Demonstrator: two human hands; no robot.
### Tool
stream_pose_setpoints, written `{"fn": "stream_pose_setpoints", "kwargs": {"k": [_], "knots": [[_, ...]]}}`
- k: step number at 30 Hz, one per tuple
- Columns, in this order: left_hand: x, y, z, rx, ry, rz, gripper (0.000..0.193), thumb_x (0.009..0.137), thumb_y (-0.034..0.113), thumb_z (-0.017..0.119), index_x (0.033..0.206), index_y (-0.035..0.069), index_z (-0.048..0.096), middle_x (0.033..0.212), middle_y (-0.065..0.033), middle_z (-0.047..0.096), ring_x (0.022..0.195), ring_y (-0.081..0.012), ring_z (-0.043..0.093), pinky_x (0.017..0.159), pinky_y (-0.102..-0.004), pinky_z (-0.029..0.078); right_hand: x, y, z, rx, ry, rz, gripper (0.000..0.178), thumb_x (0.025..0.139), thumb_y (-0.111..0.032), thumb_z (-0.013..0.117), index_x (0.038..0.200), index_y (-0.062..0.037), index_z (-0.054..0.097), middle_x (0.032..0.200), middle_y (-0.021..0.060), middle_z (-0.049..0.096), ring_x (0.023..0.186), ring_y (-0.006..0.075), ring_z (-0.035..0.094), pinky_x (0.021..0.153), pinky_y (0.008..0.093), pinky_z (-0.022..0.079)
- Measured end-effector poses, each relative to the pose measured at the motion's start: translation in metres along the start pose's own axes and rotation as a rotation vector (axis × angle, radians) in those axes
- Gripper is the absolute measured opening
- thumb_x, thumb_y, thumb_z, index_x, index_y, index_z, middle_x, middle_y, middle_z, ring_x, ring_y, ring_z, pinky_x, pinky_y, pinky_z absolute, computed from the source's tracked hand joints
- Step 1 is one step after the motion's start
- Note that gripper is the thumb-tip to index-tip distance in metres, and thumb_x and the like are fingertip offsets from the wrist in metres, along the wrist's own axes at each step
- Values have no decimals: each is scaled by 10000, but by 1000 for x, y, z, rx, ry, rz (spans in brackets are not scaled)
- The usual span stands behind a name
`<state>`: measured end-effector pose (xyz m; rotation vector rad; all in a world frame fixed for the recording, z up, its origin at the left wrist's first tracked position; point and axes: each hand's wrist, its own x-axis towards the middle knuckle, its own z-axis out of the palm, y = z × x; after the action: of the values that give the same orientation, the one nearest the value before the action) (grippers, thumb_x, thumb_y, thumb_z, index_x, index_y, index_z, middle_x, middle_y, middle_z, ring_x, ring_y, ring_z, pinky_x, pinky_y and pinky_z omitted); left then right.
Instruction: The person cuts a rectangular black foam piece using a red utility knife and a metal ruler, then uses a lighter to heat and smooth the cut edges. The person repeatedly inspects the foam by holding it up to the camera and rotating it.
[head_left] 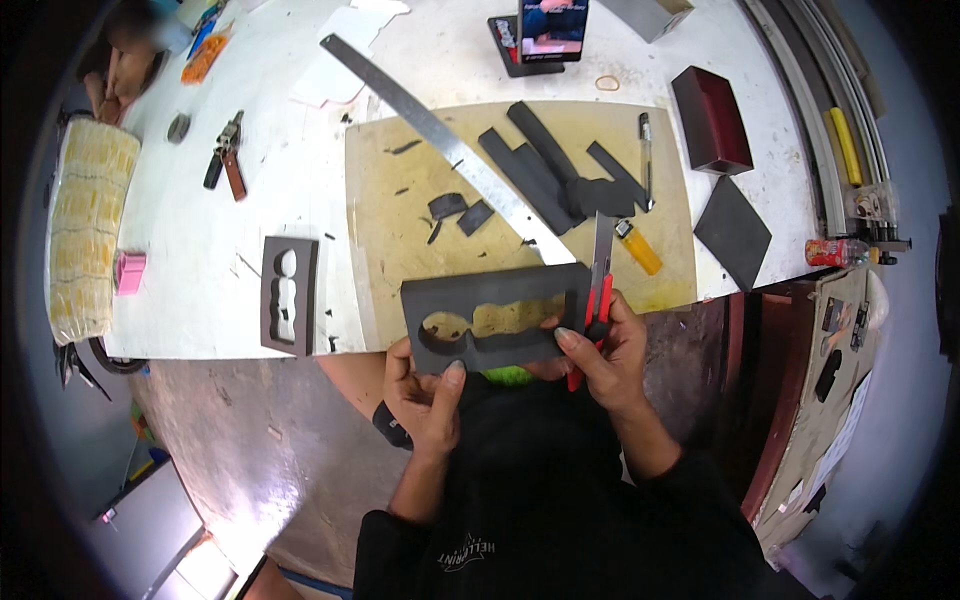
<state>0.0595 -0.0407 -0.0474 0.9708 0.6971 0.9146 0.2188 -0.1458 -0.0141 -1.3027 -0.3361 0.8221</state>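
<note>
Between my two hands is a black foam insert (490, 290) with rounded cutouts through it, held up over the table's front edge. My left hand (425, 405) grips its lower left corner, thumb on the face. At the right end, my right hand (615, 360) pinches the insert and also holds a red utility knife (600, 305), blade out and pointing away from me. Through the cutouts shows the yellowish cutting mat (385, 250). A steel ruler (430, 130) lies diagonally behind the insert. Right of the blade rests a yellow lighter (638, 248).
Black foam strips (525, 180) and scraps lie on the mat beside a pen (645, 150). A similar foam insert (269, 300) sits at left. At right are a dark red box (712, 120) and a black sheet (735, 232). A phone (553, 30) stands far back; another person (125, 70) sits far left.
</note>
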Motion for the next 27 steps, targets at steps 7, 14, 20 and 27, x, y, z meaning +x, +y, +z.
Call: {"fn": "stream_pose_setpoints", "kwargs": {"k": [7, 14, 20, 27], "knots": [[-1, 18, 7, 85, -104, 62, 503, 783, -44, 663, 1221, -45, 414, 1150, -131, 539, 1072, -168, 529, 941, -293, 409, 1, 7, -7, 75, 25, 11, 240, 855, -31, 643, 1050, 24, 515, 824, 64, 616, 582, 63, 533, 518, 209, 441], [-3, 31, 15, 99, -254, 148, 447, 771, -49, 676, 1157, -41, 450, 1092, -147, 577, 1028, -177, 551, 937, -305, 404, -3, 12, -8, 191, -42, -44, 350, 875, -105, 637, 1135, 34, 449, 902, 129, 641, 590, 79, 519, 522, 230, 442], [-4, 37, 17, 166, -298, 192, 421, 763, -33, 693, 1118, -38, 467, 1071, -156, 576, 1006, -188, 550, 915, -315, 400, -4, 15, -7, 227, -82, -42, 389, 881, -117, 632, 1171, 29, 418, 959, 159, 638, 591, 90, 510, 510, 245, 437], [-3, 35, 14, 221, -297, 163, 437, 758, -25, 700, 1129, -43, 469, 1075, -141, 559, 998, -181, 545, 893, -307, 404, -2, 23, -9, 202, -89, -57, 380, 885, -105, 621, 1178, 26, 417, 996, 173, 641, 599, 102, 528, 521, 254, 452]]}}
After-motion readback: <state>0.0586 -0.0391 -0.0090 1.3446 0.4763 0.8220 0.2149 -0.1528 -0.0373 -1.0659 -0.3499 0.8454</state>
